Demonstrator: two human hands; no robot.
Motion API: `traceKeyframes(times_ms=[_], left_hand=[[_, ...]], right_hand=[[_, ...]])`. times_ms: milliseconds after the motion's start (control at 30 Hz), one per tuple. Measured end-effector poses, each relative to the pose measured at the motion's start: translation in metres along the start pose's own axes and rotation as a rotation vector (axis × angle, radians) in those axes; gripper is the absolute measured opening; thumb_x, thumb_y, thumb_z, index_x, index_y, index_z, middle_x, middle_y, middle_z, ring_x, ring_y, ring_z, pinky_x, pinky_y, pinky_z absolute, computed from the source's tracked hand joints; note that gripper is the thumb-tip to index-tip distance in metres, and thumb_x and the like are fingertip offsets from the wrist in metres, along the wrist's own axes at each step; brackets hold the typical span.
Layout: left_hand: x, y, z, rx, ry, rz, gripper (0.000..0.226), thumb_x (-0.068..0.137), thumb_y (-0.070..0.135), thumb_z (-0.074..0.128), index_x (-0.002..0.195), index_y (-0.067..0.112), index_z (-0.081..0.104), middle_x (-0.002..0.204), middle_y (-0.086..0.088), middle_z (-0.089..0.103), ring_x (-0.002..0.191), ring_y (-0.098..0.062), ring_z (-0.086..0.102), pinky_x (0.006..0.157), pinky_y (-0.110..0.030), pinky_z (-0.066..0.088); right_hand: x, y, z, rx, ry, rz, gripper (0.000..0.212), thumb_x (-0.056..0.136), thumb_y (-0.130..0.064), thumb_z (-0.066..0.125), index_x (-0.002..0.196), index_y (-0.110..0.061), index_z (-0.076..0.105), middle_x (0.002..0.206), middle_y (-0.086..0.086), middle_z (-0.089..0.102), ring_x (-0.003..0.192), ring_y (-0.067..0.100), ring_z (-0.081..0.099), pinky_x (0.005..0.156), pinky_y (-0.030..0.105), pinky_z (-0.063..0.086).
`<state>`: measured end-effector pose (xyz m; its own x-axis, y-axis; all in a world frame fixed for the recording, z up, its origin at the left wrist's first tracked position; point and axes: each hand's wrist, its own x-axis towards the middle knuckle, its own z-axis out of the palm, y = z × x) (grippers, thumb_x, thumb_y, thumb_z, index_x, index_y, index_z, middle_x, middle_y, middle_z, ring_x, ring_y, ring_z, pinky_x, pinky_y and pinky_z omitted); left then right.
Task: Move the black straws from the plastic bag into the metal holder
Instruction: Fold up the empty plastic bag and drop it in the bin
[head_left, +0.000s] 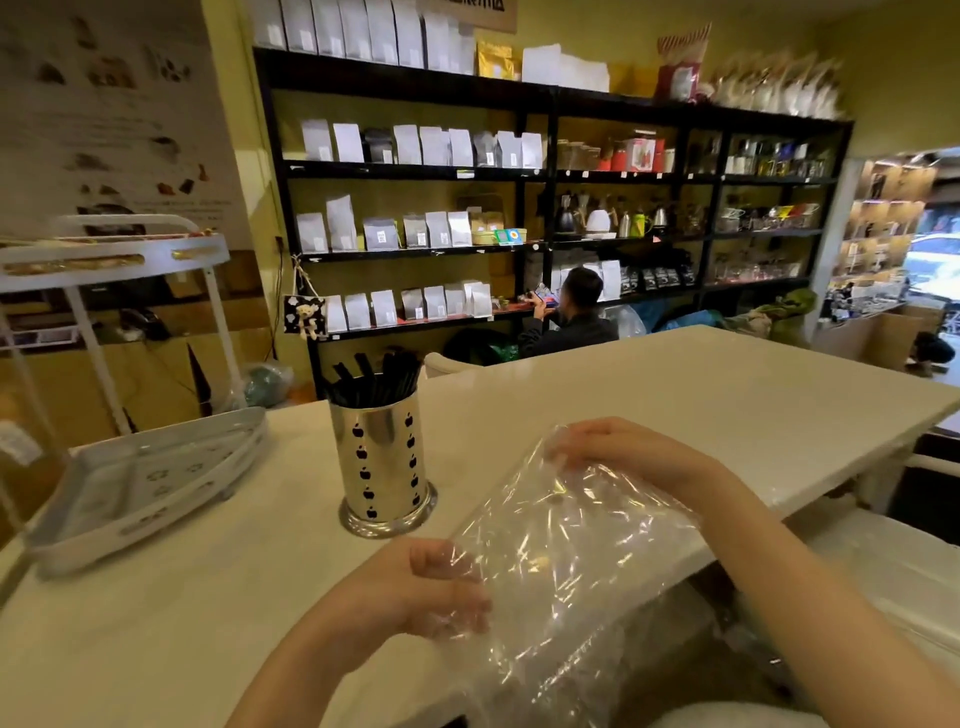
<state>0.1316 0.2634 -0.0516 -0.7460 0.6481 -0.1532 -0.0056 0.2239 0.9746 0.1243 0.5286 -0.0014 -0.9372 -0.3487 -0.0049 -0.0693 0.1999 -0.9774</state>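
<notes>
A shiny metal holder (383, 470) with small black apple-shaped cutouts stands upright on the white table (675, 395). A bunch of black straws (375, 380) sticks up out of it. A clear, crinkled plastic bag (566, 561) lies in front of me over the table's near edge, and no straws show inside it. My left hand (441, 587) grips the bag's near left edge. My right hand (602, 447) holds the bag's far end, fingers curled into the plastic.
A white plastic tray (150, 483) rests on the table at the left. A white cart (104, 265) stands behind it. Dark shelves (545, 171) of pouches and kettles line the back wall, where a person (576, 317) crouches.
</notes>
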Motion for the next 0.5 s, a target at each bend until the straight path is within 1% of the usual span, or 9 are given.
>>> traceKeyframes(times_ms=[33,67,100,167,233,300,367,433,500], left_hand=[[-0.009,-0.004,0.002,-0.050,0.017,-0.001,0.015,0.061,0.017,0.077,0.074,0.015,0.069,0.069,-0.006,0.072,0.062,-0.015,0.066,0.051,-0.020,0.049],[-0.018,-0.009,0.004,-0.100,0.041,0.001,0.011,0.062,0.015,0.077,0.069,0.016,0.069,0.066,-0.004,0.071,0.062,-0.015,0.067,0.049,-0.020,0.048],[-0.026,-0.014,0.007,-0.157,0.075,0.006,0.011,0.061,0.014,0.079,0.065,0.017,0.070,0.063,-0.002,0.070,0.062,-0.014,0.067,0.048,-0.020,0.048],[-0.042,-0.026,0.016,-0.312,0.164,0.005,0.014,0.057,0.014,0.083,0.063,0.017,0.072,0.062,-0.003,0.070,0.060,-0.013,0.067,0.046,-0.021,0.049],[-0.058,-0.039,0.029,-0.487,0.273,-0.012,0.014,0.053,0.013,0.079,0.065,0.014,0.073,0.061,-0.003,0.071,0.056,-0.012,0.068,0.045,-0.020,0.050],[-0.074,-0.052,0.046,-0.587,0.383,0.001,0.019,0.051,0.013,0.078,0.070,0.012,0.074,0.064,-0.003,0.073,0.059,-0.012,0.069,0.047,-0.022,0.053],[-0.092,-0.067,0.066,-0.647,0.513,0.025,0.016,0.055,0.013,0.077,0.071,0.012,0.074,0.069,-0.004,0.074,0.062,-0.012,0.070,0.051,-0.022,0.055],[-0.111,-0.083,0.089,-0.566,0.685,0.045,0.011,0.064,0.012,0.075,0.075,0.013,0.074,0.072,-0.004,0.075,0.064,-0.012,0.070,0.053,-0.022,0.055],[-0.130,-0.100,0.114,-0.396,0.853,0.024,0.009,0.074,0.012,0.071,0.082,0.017,0.071,0.071,0.002,0.076,0.064,-0.008,0.070,0.051,-0.017,0.052]], right_hand=[[-0.001,0.004,0.007,0.080,-0.009,0.025,0.033,0.087,-0.042,0.055,0.101,-0.016,0.069,0.083,0.004,0.075,0.067,0.016,0.067,0.055,0.024,0.052],[-0.003,0.010,0.014,0.232,-0.019,0.056,0.043,0.085,-0.048,0.053,0.109,-0.015,0.068,0.090,0.006,0.075,0.070,0.018,0.069,0.055,0.025,0.054],[-0.004,0.017,0.021,0.453,-0.044,0.070,0.051,0.084,-0.051,0.051,0.113,-0.012,0.066,0.096,0.009,0.074,0.074,0.020,0.070,0.058,0.027,0.056],[-0.009,0.032,0.040,0.888,-0.137,0.051,0.056,0.085,-0.051,0.047,0.113,-0.006,0.066,0.103,0.015,0.071,0.086,0.024,0.069,0.070,0.033,0.058],[-0.019,0.052,0.064,1.117,-0.181,0.074,0.063,0.084,-0.052,0.050,0.118,-0.001,0.060,0.115,0.018,0.065,0.106,0.026,0.057,0.088,0.038,0.052],[-0.032,0.074,0.089,1.156,-0.189,0.122,0.077,0.082,-0.060,0.048,0.127,0.002,0.052,0.132,0.019,0.048,0.126,0.029,0.038,0.107,0.041,0.032],[-0.052,0.091,0.113,1.131,-0.214,0.167,0.089,0.077,-0.069,0.044,0.133,0.001,0.045,0.145,0.021,0.037,0.136,0.037,0.030,0.114,0.049,0.019],[-0.075,0.105,0.135,1.066,-0.241,0.178,0.095,0.072,-0.072,0.044,0.135,-0.002,0.041,0.144,0.025,0.040,0.134,0.042,0.035,0.115,0.054,0.019],[-0.099,0.117,0.155,0.927,-0.218,0.160,0.092,0.070,-0.071,0.047,0.135,-0.006,0.042,0.140,0.024,0.046,0.129,0.041,0.043,0.111,0.056,0.027]])
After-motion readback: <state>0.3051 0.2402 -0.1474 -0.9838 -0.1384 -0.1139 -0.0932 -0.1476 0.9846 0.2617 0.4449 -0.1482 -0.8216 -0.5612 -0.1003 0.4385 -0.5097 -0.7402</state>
